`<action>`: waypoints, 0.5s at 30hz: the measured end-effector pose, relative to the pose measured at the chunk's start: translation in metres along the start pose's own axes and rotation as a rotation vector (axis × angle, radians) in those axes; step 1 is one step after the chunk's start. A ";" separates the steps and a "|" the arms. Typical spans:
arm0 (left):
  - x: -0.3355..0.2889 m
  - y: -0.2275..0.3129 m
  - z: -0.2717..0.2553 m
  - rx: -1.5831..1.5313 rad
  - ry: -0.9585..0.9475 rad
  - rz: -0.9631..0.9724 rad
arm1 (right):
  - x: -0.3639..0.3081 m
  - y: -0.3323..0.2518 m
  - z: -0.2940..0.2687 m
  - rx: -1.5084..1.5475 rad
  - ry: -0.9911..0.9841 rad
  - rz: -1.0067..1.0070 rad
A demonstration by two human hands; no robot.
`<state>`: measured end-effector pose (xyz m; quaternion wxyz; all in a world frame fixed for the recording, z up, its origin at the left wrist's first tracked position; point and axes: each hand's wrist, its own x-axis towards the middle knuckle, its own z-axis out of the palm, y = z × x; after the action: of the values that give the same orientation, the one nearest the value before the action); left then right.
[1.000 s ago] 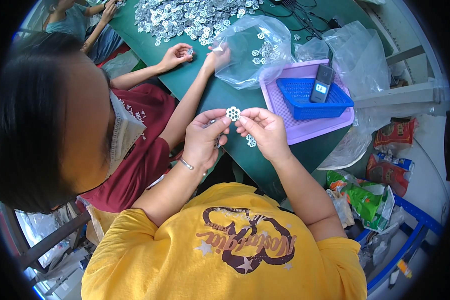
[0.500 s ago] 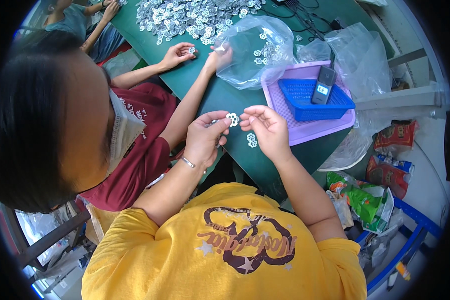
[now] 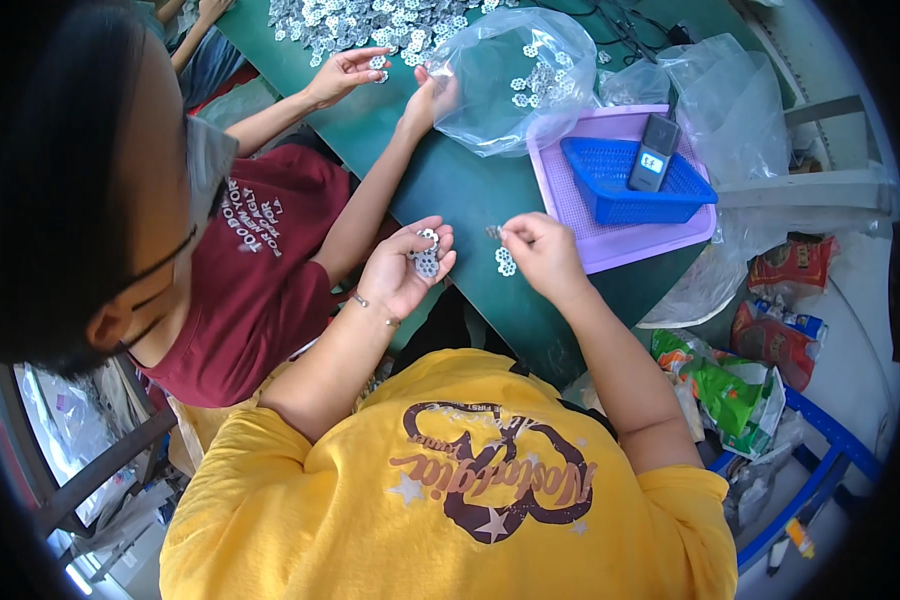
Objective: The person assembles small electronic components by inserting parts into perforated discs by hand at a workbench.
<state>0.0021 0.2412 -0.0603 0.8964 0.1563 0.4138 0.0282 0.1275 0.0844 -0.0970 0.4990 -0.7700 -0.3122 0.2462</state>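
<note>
My left hand (image 3: 398, 268) is turned palm up at the table's near edge. Several small grey flower-shaped pieces with holes (image 3: 427, 262) lie in it, held by the curled fingers and thumb. To its right, my right hand (image 3: 545, 255) pinches one such piece (image 3: 493, 232) between thumb and fingertips, seen nearly edge-on. Just below that pinch, another flower-shaped piece (image 3: 506, 262) rests on the green table (image 3: 460, 195), beside my right fingers.
A large heap of these pieces (image 3: 370, 22) covers the far table. A clear plastic bag (image 3: 480, 125) contains more. Right of it sits a lilac tray (image 3: 625, 258) with a blue basket (image 3: 640, 208) and a dark handheld device (image 3: 654, 155). On my left a co-worker in maroon (image 3: 260, 270) reaches across.
My hands have moved apart; the left has turned palm up, showing its pieces, and the right has taken one piece away. The co-worker's head has leaned nearer the left edge.
</note>
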 end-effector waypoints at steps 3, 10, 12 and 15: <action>-0.001 -0.001 -0.012 -0.105 -0.070 -0.051 | -0.015 0.015 0.014 -0.356 0.021 -0.272; -0.004 -0.004 -0.010 -0.133 -0.106 -0.028 | -0.022 0.043 0.020 -0.515 -0.015 -0.381; -0.002 -0.003 -0.013 -0.155 -0.119 -0.040 | -0.024 0.044 0.018 -0.489 -0.038 -0.384; 0.000 -0.003 -0.012 -0.190 -0.151 -0.072 | -0.026 0.045 0.016 -0.389 -0.003 -0.342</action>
<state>-0.0072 0.2416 -0.0687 0.9363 0.0575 0.3458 0.0230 0.1092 0.0619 -0.1429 0.3753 -0.7871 -0.4802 0.0949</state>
